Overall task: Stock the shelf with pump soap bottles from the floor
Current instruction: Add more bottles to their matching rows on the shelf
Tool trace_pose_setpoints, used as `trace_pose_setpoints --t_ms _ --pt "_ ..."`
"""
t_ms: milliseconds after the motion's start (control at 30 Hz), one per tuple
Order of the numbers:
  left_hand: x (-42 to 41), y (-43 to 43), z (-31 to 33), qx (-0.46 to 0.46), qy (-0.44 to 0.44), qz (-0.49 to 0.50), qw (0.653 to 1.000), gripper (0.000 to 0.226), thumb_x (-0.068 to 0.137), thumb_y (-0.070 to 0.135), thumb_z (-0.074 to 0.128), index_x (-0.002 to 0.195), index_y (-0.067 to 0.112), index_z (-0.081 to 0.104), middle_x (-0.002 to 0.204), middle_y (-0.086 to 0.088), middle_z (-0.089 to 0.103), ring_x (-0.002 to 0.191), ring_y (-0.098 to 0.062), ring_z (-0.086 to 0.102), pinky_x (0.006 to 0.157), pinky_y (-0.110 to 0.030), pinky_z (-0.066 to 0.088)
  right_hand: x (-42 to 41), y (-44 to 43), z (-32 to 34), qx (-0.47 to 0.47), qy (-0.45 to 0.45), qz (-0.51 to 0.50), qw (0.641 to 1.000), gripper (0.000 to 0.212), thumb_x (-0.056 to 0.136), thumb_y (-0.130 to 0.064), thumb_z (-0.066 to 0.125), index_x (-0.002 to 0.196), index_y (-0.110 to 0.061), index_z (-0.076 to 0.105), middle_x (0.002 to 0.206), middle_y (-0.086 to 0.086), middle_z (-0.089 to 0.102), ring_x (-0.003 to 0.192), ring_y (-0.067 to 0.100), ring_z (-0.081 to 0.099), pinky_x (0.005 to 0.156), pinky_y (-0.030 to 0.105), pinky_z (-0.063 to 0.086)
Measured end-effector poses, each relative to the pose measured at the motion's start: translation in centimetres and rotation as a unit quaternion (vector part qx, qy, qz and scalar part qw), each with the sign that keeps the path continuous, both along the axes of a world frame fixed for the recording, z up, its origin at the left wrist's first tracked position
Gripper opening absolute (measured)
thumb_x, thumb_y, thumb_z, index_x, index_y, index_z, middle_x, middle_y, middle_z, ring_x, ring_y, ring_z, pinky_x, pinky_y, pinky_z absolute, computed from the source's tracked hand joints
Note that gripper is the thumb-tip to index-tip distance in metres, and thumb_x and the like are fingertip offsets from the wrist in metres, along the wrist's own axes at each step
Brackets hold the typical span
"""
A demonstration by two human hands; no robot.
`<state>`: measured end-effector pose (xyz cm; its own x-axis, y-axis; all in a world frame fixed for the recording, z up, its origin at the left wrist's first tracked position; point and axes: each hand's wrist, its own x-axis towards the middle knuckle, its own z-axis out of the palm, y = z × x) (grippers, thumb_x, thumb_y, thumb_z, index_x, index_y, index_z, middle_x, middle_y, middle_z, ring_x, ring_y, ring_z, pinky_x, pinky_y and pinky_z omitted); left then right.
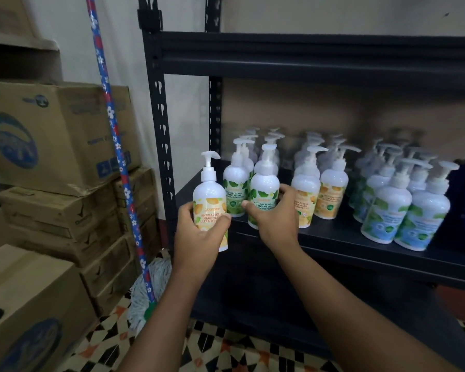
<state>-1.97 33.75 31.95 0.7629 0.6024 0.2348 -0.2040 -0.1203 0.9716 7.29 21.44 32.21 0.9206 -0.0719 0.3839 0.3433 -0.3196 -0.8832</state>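
Orange-label pump soap bottle [209, 194]: upright, just off the shelf [333, 238] front-left corner, clamped round the body in left grip [199, 232]. Green-label pump soap bottle [263, 189]: at shelf front edge, clasped by right grip [277, 218]. Likely rigid, smooth, moderately heavy; take at mid-body, not pump.

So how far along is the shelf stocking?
Done: rows of pump bottles already stand on the shelf. In hand: the left hand holds an orange-label bottle off the shelf, by its corner post; the right hand grips a green-label bottle at the front edge. Left: shelving both; no floor stock is in view.
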Motion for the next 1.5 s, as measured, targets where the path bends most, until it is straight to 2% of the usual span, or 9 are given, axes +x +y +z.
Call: trace_pose_setpoints --t_ms 100,233,467,733,933,1033,1133,1300,1500 --pt "0.1 0.2 -0.4 0.001 0.006 -0.002 1.0 0.045 0.082 0.023 0.082 0.114 0.029 0.051 0.096 0.0 0.068 0.082 -0.022 0.072 0.065 -0.044 0.063 0.3 0.2 -0.2 0.0 0.003 -0.001 1.0 0.076 0.072 -0.04 0.089 0.129 -0.023 0.041 0.116 -0.002 0.063 0.102 0.018 0.064 0.077 0.033 0.051" --pt "0.0 0.4 -0.9 -0.004 0.012 -0.012 1.0 0.044 0.082 0.023 0.081 0.112 0.031 0.05 0.097 -0.001 0.067 0.083 -0.022 0.071 0.063 -0.041 0.061 -0.6 0.5 -1.0 -0.017 -0.003 -0.012 1.0 0.085 0.069 -0.031 0.089 0.137 -0.02 0.039 0.126 0.0 0.055 0.111 0.018 0.059 0.089 0.038 0.054" --pt "-0.1 -0.2 -1.0 -0.011 0.009 -0.016 1.0 0.046 0.082 0.024 0.081 0.114 0.03 0.049 0.097 0.005 0.064 0.082 -0.014 0.068 0.063 -0.032 0.057 -0.7 0.2 -1.0 -0.059 0.012 -0.012 0.998 0.066 0.081 -0.013 0.078 0.138 -0.015 0.043 0.125 -0.001 0.051 0.114 0.017 0.053 0.09 0.031 0.048" --pt "-0.1 -0.8 -0.9 -0.017 0.01 -0.028 0.999 0.049 0.083 0.022 0.081 0.12 0.025 0.049 0.095 0.005 0.063 0.077 -0.009 0.065 0.046 -0.01 0.046 0.6 0.7 -0.7 -0.088 0.03 -0.025 0.995 0.062 0.081 -0.016 0.078 0.134 -0.016 0.044 0.127 0.004 0.057 0.114 0.023 0.057 0.093 0.044 0.053" --pt "0.0 -1.3 -1.0 -0.01 0.017 -0.035 0.999 0.048 0.084 0.024 0.08 0.119 0.026 0.049 0.095 0.005 0.064 0.079 -0.01 0.066 0.05 -0.015 0.049 0.5 0.1 -0.6 -0.095 0.041 -0.007 0.995 0.067 0.083 -0.015 0.077 0.139 -0.016 0.041 0.133 0.004 0.055 0.121 0.023 0.054 0.096 0.041 0.051" --pt "-0.1 -1.7 -1.0 -0.005 0.023 -0.038 0.999 0.048 0.083 0.025 0.08 0.12 0.027 0.049 0.096 0.006 0.064 0.08 -0.011 0.068 0.055 -0.021 0.051 -0.7 -1.3 -0.5 -0.098 0.041 0.023 0.994 0.072 0.085 -0.016 0.075 0.146 -0.014 0.036 0.143 0.004 0.048 0.129 0.021 0.05 0.095 0.031 0.045" --pt "-0.4 -2.5 -0.8 -0.004 0.024 -0.042 0.999 0.047 0.084 0.024 0.08 0.12 0.026 0.049 0.096 0.005 0.064 0.08 -0.011 0.067 0.051 -0.016 0.049 -2.6 -3.5 -0.6 -0.12 0.026 0.05 0.991 0.078 0.089 -0.026 0.072 0.154 -0.017 0.03 0.154 -0.001 0.042 0.137 0.018 0.045 0.107 0.034 0.044" --pt "-1.3 -6.3 -0.4 -0.001 0.023 -0.074 0.997 0.042 0.085 0.02 0.079 0.118 0.024 0.052 0.097 0.003 0.067 0.073 -0.004 0.067 0.049 -0.011 0.047 -5.2 -10.3 -0.3 -0.175 -0.027 0.0 0.984 0.053 0.091 -0.037 0.068 0.14 -0.022 0.052 0.136 -0.008 0.055 0.122 0.009 0.054 0.101 0.035 0.049" --pt "-1.7 -12.9 -0.7 0.02 0.01 -0.149 0.989 0.034 0.085 0.018 0.078 0.107 0.035 0.058 0.098 0.009 0.071 0.078 0.004 0.069 0.058 -0.009 0.051 -5.8 -18.7 -0.9 -0.209 -0.049 -0.132 0.968 0.041 0.091 -0.042 0.066 0.127 -0.023 0.06 0.123 -0.008 0.055 0.119 0.013 0.048 0.105 0.034 0.037"
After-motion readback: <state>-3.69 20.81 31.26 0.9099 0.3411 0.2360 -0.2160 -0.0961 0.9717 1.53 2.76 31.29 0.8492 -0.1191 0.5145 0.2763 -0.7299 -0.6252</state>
